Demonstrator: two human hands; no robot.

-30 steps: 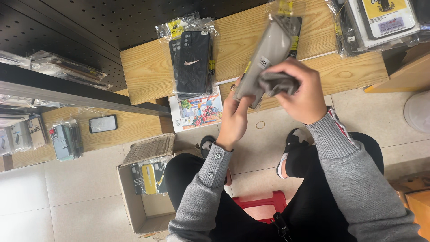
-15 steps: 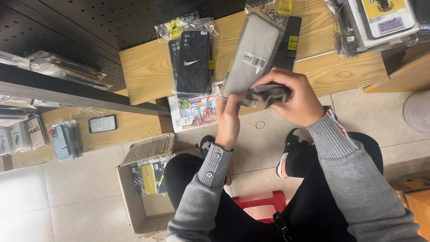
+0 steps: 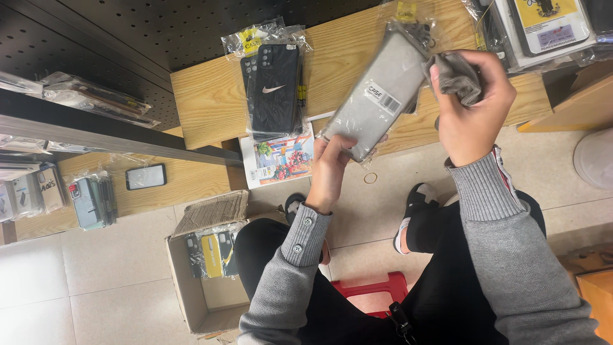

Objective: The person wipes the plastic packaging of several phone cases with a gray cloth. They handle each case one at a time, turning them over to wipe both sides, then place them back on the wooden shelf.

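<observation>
The left hand (image 3: 332, 167) pinches the bagged case (image 3: 378, 96) by its lower end above the shelf (image 3: 211, 108) while the right hand (image 3: 474, 105) grips a cloth (image 3: 454, 75) at its top, so a hard wipe could twist the slick bag loose.

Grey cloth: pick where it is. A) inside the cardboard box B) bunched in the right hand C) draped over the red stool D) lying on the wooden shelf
B: the grey cloth is bunched in the right hand, against the top of the bagged phone case whose lower end the left hand holds.
</observation>
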